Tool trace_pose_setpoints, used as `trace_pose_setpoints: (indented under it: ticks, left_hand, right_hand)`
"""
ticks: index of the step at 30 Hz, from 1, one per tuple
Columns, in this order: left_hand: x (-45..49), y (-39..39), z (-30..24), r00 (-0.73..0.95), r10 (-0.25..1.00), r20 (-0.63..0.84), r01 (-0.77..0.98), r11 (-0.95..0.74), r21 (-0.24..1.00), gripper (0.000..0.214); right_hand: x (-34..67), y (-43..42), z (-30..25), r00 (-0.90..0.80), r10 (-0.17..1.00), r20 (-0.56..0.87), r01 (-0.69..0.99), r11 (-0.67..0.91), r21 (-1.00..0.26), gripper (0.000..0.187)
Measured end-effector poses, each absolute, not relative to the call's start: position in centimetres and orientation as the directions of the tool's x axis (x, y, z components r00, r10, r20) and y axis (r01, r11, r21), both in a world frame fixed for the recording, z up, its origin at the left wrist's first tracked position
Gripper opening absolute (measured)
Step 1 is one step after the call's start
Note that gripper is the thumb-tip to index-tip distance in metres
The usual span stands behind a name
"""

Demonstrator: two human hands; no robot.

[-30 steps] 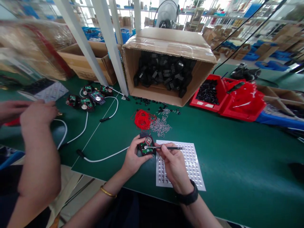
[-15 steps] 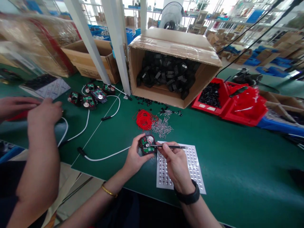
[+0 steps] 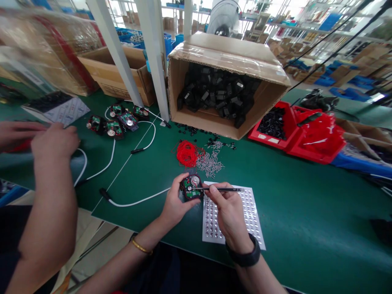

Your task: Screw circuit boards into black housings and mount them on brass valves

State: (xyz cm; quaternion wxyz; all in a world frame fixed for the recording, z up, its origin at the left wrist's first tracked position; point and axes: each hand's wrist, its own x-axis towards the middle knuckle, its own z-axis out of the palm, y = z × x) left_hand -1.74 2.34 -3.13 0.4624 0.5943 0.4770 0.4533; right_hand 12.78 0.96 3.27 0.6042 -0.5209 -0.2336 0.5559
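At the lower centre of the frame, the left hand (image 3: 175,205) curls its fingers around a small black module (image 3: 190,192) with a green board, over the green table (image 3: 306,196). The right hand (image 3: 229,212) pinches a thin black tool (image 3: 223,189) between thumb and fingertips, with the tool's tip on the module. A dotted sheet (image 3: 248,212) lies beneath the right hand, and a red wire bundle (image 3: 186,153) lies just above the module.

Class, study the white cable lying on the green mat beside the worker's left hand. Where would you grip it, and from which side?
Probably the black plug end, pinched from above across its width. It lies flat and free on the green mat, likely stiffer than the limp white cable, whose other end runs to the module in the left hand.
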Motion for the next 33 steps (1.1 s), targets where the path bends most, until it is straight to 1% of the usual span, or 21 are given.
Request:
trace_pose_setpoints:
  ticks: [6, 12, 16, 19, 21, 23, 24, 25, 26, 27, 28, 29, 30, 31, 32, 33]
  left_hand:
    - [-1.8, 2.2, -3.2, 0.142, 0.983, 0.118, 0.152, -0.139, 0.979, 0.075]
    - [-2.1, 2.8, -2.4, 0.160, 0.954, 0.253, 0.190, -0.282, 0.940, 0.069]
    - [-2.2, 2.9, -2.4, 0.132, 0.937, 0.325, 0.179, -0.345, 0.921, 0.072]
    - [-2.2, 3.0, -2.6, 0.140, 0.903, 0.406, 0.156, -0.425, 0.892, 0.062]
    - [-2.3, 3.1, -2.6, 0.178, 0.877, 0.446, 0.190, -0.476, 0.859, 0.051]
    - [-2.4, 3.2, -2.6, 0.220, 0.861, 0.459, 0.267, -0.505, 0.821, 0.041]
    - [-2.4, 3.2, -2.6, 0.233, 0.858, 0.458, 0.311, -0.512, 0.801, 0.037]
    - [-2.4, 3.2, -2.6, 0.240, 0.855, 0.460, 0.349, -0.518, 0.781, 0.034]
    - [-2.5, 3.2, -2.8, 0.238, 0.852, 0.467, 0.377, -0.524, 0.764, 0.033]
    - [-2.5, 3.3, -3.0, 0.230, 0.846, 0.481, 0.395, -0.532, 0.749, 0.034]
    - [-2.5, 3.3, -3.2, 0.225, 0.840, 0.494, 0.405, -0.542, 0.737, 0.035]
    - [-2.5, 3.3, -3.5, 0.216, 0.836, 0.504, 0.409, -0.546, 0.731, 0.036]
    - [-2.5, 3.3, -3.7, 0.205, 0.837, 0.508, 0.409, -0.545, 0.732, 0.036]
    - [-2.5, 3.4, -3.9, 0.186, 0.840, 0.509, 0.404, -0.538, 0.740, 0.036]
    - [-2.4, 3.5, -3.9, 0.160, 0.848, 0.504, 0.396, -0.523, 0.754, 0.035]
    - [-2.3, 3.7, -3.9, 0.131, 0.860, 0.493, 0.387, -0.502, 0.773, 0.034]
  right_hand:
    - [12.8, 1.1, 3.5, 0.268, 0.916, -0.297, -0.416, -0.168, -0.894, 0.025]
    - [12.9, 1.0, 3.5, 0.273, 0.922, -0.276, -0.390, -0.156, -0.907, 0.026]
    - [12.9, 1.3, 3.6, 0.269, 0.925, -0.266, -0.362, -0.159, -0.919, 0.026]
    - [12.8, 1.8, 3.3, 0.271, 0.930, -0.247, -0.323, -0.154, -0.934, 0.025]
    - [12.6, 1.6, 3.2, 0.274, 0.935, -0.224, -0.280, -0.145, -0.949, 0.023]
    - [12.5, 1.0, 3.4, 0.288, 0.948, -0.137, -0.165, -0.092, -0.982, 0.017]
    - [12.6, 0.7, 3.7, 0.278, 0.959, -0.045, -0.067, -0.027, -0.997, 0.012]
    - [12.8, 0.5, 4.0, 0.239, 0.968, 0.083, 0.055, 0.072, -0.996, 0.007]
    - [13.2, 0.6, 4.3, 0.171, 0.958, 0.231, 0.183, 0.199, -0.963, 0.007]
    - [13.8, 1.1, 4.7, 0.109, 0.922, 0.372, 0.300, 0.326, -0.896, 0.012]
    - [14.7, 2.2, 5.1, 0.081, 0.877, 0.473, 0.412, 0.403, -0.817, 0.017]
    - [15.8, 4.0, 5.5, 0.085, 0.854, 0.514, 0.531, 0.397, -0.749, 0.021]
    - [17.0, 6.4, 5.9, 0.154, 0.833, 0.532, 0.633, 0.330, -0.700, 0.025]
    - [18.2, 9.4, 6.4, 0.263, 0.847, 0.463, 0.729, 0.140, -0.670, 0.031]
    - [19.4, 12.8, 6.7, 0.299, 0.898, 0.323, 0.803, -0.054, -0.593, 0.034]
    - [20.4, 16.5, 7.0, 0.298, 0.913, 0.278, 0.826, -0.100, -0.555, 0.030]
